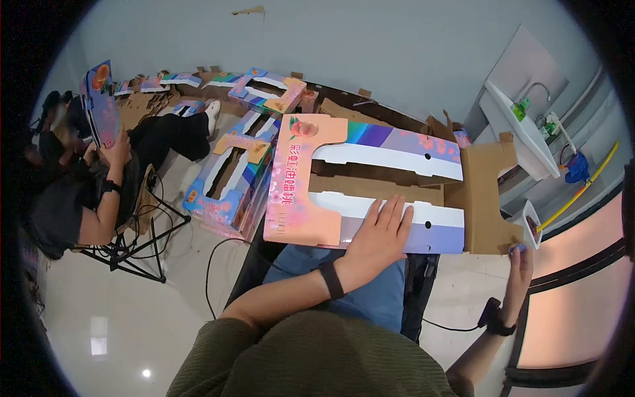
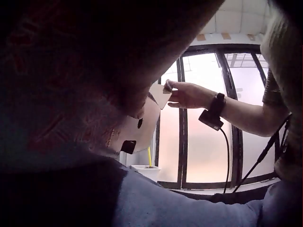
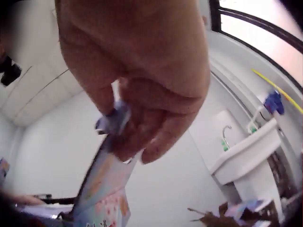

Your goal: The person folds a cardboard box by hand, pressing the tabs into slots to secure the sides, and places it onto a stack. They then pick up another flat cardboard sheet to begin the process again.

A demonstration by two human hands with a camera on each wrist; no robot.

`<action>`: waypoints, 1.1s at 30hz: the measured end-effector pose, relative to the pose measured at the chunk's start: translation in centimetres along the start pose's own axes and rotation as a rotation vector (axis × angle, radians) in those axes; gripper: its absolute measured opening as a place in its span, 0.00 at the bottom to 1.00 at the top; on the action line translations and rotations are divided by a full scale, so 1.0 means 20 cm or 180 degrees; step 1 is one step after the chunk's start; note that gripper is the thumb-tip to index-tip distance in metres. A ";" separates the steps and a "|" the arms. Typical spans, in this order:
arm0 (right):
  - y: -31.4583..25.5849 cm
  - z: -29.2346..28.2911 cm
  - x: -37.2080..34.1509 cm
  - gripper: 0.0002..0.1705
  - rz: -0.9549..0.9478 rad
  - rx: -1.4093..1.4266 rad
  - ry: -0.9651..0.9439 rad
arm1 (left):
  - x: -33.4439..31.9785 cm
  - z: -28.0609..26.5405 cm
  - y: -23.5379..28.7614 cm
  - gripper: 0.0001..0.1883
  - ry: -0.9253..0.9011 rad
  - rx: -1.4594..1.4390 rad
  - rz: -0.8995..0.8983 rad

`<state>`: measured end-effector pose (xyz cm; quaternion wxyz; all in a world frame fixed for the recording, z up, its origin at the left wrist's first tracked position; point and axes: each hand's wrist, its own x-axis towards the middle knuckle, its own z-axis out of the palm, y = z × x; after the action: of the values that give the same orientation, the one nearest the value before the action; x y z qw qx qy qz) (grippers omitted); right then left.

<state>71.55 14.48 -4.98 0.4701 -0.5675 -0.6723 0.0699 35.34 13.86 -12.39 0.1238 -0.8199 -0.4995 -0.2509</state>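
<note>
A printed peach carton (image 1: 304,178) lies in front of me. A long slot with white edges runs along its top, and its brown end flap (image 1: 486,192) sticks out at the right. My left hand (image 1: 377,238) rests on the near top panel with straight fingers, just below the slot. At the flap's near outer corner, my right hand (image 1: 520,268) pinches the edge between thumb and fingers. A bluish bit (image 3: 113,120) shows between those fingers in the right wrist view. The left wrist view is mostly dark and shows the right hand (image 2: 187,95) at the flap.
Several similar cartons (image 1: 231,175) are stacked at the left and behind. Another person sits further left, holding a flat printed carton (image 1: 102,109). A white sink (image 1: 522,132), a small white bin (image 1: 531,221) and a yellow pole (image 1: 582,188) stand at the right.
</note>
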 end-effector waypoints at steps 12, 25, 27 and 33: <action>-0.61 0.93 -0.18 0.25 -0.0857 0.0854 -0.1433 | -0.09 0.06 0.01 0.31 0.0187 -0.0180 0.0133; -0.62 0.97 -0.17 0.26 -0.1704 -0.0993 -0.1136 | -0.30 -0.58 -0.18 0.22 -0.1023 -0.1905 0.0944; -0.63 0.99 -0.18 0.26 -0.1708 -0.1120 -0.1080 | -0.30 -0.52 -0.30 0.20 -0.0380 -0.1648 0.0469; -0.73 1.09 -0.24 0.24 -0.2104 -0.1361 -0.1236 | -0.34 -0.32 -0.40 0.20 0.0219 -0.1226 -0.0071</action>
<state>45.48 14.97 -10.50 0.2041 -0.3827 -0.8930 -0.1197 23.87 9.72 -11.02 -0.0212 -0.8138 -0.4468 -0.3711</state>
